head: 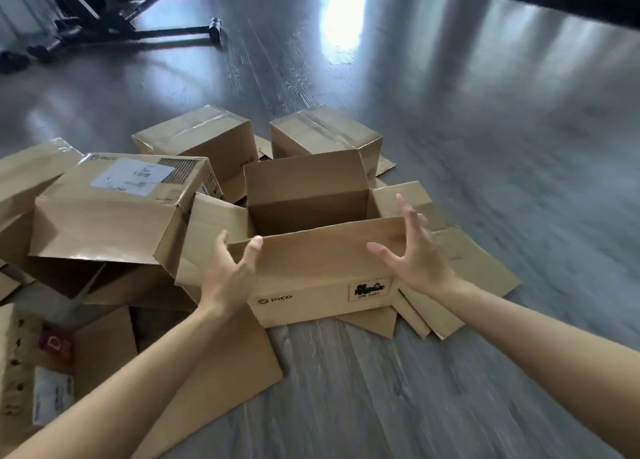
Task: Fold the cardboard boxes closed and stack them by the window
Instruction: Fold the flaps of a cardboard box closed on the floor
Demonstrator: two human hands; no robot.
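Two bare hands reach for an open cardboard box on a grey wood floor.

Nearest, flattened cardboard sheets (221,368) lie on the floor (381,389) at the lower left. Just beyond, the open box (311,278), printed PICO, sits upright with its flaps standing up. The left hand (230,271) grips the left end of the near flap, thumb on its near face and fingers behind. The right hand (414,254) is spread wide at the flap's right end, fingers apart, not clearly touching it. To the left, a tipped box with a shipping label (117,209) leans among loose cardboard. Farther back stand two taped, closed boxes (207,139), side by side. Beyond them, a black metal frame (138,25) rests on the floor at the far left.
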